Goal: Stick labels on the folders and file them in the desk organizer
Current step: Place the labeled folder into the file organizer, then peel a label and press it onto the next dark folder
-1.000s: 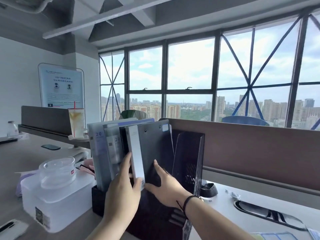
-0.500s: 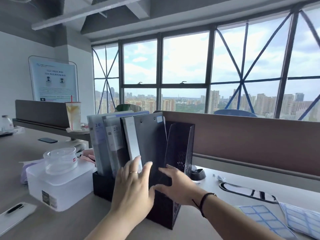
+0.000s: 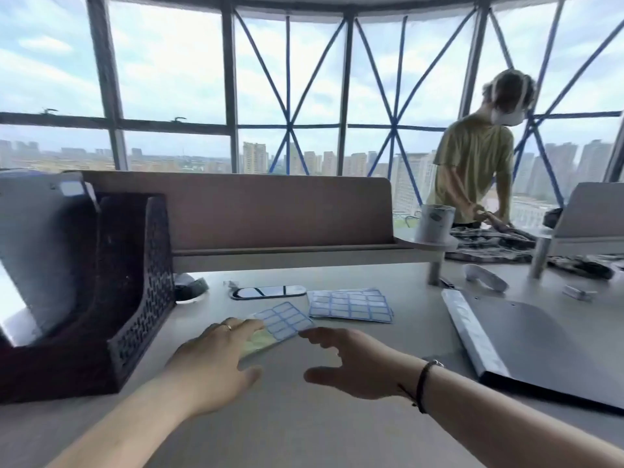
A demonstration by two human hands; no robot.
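Here both hands, left (image 3: 216, 363) and right (image 3: 354, 359), reach spread-fingered to the label sheet (image 3: 282, 320), gripping nothing.

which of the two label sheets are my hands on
The smaller label sheet, nearest you: both hands touch its edges. The larger label sheet lies untouched behind it.

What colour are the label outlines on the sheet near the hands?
Blue outlines on the label sheet, clearest in the head view.
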